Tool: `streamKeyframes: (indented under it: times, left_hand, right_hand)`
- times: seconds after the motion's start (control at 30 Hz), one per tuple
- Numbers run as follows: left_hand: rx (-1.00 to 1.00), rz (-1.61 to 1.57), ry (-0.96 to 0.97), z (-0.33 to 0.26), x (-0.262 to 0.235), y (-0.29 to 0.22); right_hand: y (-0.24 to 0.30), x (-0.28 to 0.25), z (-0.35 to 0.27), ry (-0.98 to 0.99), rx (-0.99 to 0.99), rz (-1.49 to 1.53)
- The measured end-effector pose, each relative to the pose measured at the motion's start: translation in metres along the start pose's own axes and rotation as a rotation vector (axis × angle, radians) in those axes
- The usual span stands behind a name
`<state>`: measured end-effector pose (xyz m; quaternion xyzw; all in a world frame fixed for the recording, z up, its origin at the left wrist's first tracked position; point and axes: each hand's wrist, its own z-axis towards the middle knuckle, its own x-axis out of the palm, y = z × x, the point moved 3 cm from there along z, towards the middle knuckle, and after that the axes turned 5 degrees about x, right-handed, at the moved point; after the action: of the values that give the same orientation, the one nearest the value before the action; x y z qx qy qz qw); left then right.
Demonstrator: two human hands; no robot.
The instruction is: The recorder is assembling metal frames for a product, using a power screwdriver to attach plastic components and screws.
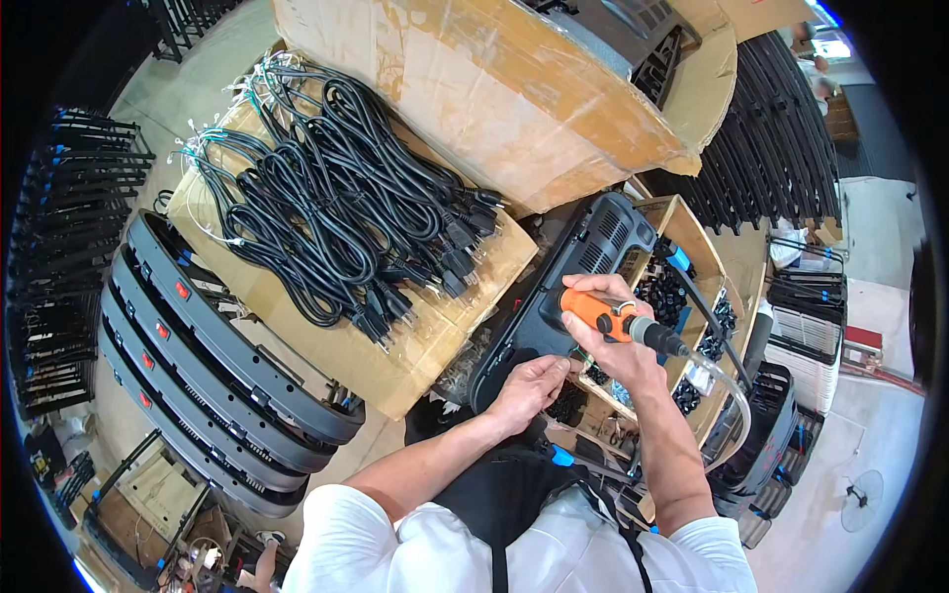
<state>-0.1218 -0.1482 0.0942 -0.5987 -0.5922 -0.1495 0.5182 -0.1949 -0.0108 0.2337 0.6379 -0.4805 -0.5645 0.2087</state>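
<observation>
An orange power screwdriver [605, 318] was gripped in the right hand [618, 341], the fingers closed around its body and its dark end pointing away to the right, where a clear hose [733, 395] was attached. The tool was held directly above the near edge of a black plastic housing [563, 287], which lay just beyond both hands. The left hand [529, 388] was set just below and to the left of the right hand, its fingers pinched together against the housing's lower edge; what was pinched could not be told. A wooden tray of small black parts [682, 287] was seen just behind the right hand. A bundle of black power cords [336, 198] on cardboard [395, 366] lay well to the left of the left hand, and stacked dark panels [217, 366] farther left.
</observation>
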Motion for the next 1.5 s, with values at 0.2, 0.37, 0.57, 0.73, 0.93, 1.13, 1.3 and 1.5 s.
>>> streamKeyframes:
  times: [0.2, 0.37, 0.57, 0.73, 0.93, 1.13, 1.3, 1.5]
  left_hand:
    - [0.043, -0.046, -0.032, 0.002, 0.002, 0.003]
    - [0.001, -0.077, -0.005, -0.001, 0.003, 0.002]
    - [0.065, -0.015, -0.087, -0.003, -0.005, 0.01]
    - [0.04, -0.165, -0.076, -0.024, 0.013, 0.01]
    - [-0.085, -0.272, -0.065, -0.06, 0.013, 0.043]
    - [-0.122, -0.372, -0.221, -0.11, 0.028, 0.095]
    - [-0.153, -0.385, -0.268, -0.148, 0.025, 0.14]
    - [-0.183, -0.41, -0.255, -0.165, 0.018, 0.158]
  right_hand:
    - [-0.005, 0.0, 0.001, -0.005, -0.044, 0.022]
    - [-0.002, 0.0, -0.003, -0.025, -0.026, 0.064]
    - [0.007, -0.023, -0.061, -0.222, -0.085, 0.202]
    - [-0.015, -0.036, -0.138, -0.289, -0.073, 0.36]
    - [-0.057, -0.032, -0.229, -0.247, -0.134, 0.495]
    - [-0.089, -0.017, -0.296, -0.165, -0.182, 0.568]
    - [-0.115, -0.005, -0.337, -0.123, -0.211, 0.477]
    - [-0.111, 0.003, -0.357, -0.121, -0.15, 0.442]
